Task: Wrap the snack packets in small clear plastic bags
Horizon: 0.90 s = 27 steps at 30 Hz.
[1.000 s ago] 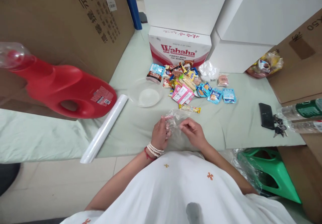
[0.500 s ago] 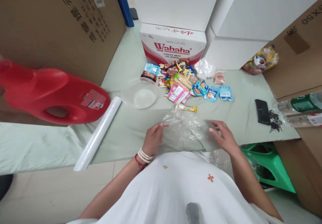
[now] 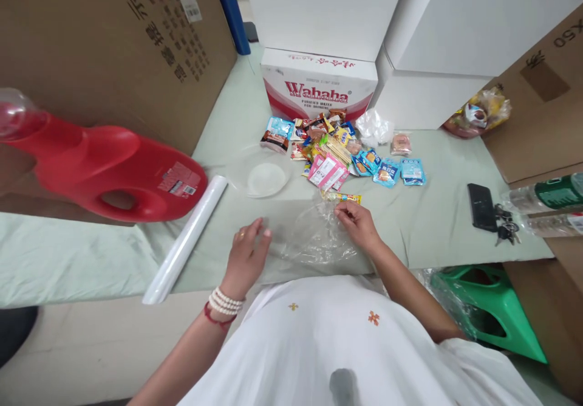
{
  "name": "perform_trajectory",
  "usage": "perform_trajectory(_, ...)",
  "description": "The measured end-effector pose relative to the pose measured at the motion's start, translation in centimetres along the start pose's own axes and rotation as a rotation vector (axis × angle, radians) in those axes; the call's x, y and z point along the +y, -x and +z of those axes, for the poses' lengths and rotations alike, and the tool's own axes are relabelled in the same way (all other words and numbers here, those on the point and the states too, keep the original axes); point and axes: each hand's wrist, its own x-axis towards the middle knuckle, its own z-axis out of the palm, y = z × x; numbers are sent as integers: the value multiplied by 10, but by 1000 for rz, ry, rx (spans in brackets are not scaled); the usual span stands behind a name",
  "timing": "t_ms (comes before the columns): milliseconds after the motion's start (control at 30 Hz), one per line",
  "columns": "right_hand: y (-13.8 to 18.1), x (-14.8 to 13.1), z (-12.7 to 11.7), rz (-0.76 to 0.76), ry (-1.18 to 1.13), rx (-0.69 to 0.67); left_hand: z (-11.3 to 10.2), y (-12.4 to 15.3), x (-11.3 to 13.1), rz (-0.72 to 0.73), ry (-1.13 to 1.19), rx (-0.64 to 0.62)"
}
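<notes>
A clear plastic bag (image 3: 314, 236) lies crumpled on the cloth in front of me. My right hand (image 3: 357, 227) pinches its upper right part between thumb and fingers. To the left of the bag, my left hand (image 3: 248, 251) is held with thumb and fingers apart, holding nothing. A small yellow snack packet (image 3: 348, 199) lies just beyond my right fingertips. Farther back sits a heap of wrapped snacks, with pink-and-white packets (image 3: 328, 172) at its front and blue packets (image 3: 386, 172) to the right. The round clear plastic bowl (image 3: 266, 180) stands left of the heap.
At left are a red jug (image 3: 113, 175) and a white roll (image 3: 186, 239). A Wahaha carton (image 3: 319, 84) and white boxes (image 3: 325, 8) stand behind the snacks. To the right are a black phone (image 3: 481, 206), keys (image 3: 507, 230) and bottles (image 3: 551, 192). A green stool (image 3: 496, 309) is below the table.
My left hand has let go of the bag, moved left and opened. My right hand has moved left and forward and now pinches the bag, which lies more spread out.
</notes>
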Motion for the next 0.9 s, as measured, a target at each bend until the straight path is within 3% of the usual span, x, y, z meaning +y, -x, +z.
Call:
perform_trajectory(133,6,-13,1,-120,52,-21,46,-27,34,-19,137,-92)
perform_trajectory(233,18,-3,-10,-44,71,99,76,-37,44,-76,248,-125)
perform_trajectory(333,36,27,-35,123,117,261,81,-40,35,-103,253,-28)
perform_trajectory(467,44,60,-69,251,282,211,74,-43,23,-157,221,32)
perform_trajectory(567,15,49,-78,122,495,255,74,-41,23,-86,101,186)
perform_trajectory(667,-38,10,-64,-169,627,185,74,-32,25,160,-144,393)
perform_trajectory(733,-76,-17,-46,-409,704,-9,72,-26,25,384,-260,297)
perform_trajectory(800,-106,-37,-30,-564,795,-197,70,-21,24,556,-339,69)
perform_trajectory(900,-126,-43,-20,-585,944,-307,71,-17,20,556,-429,-157)
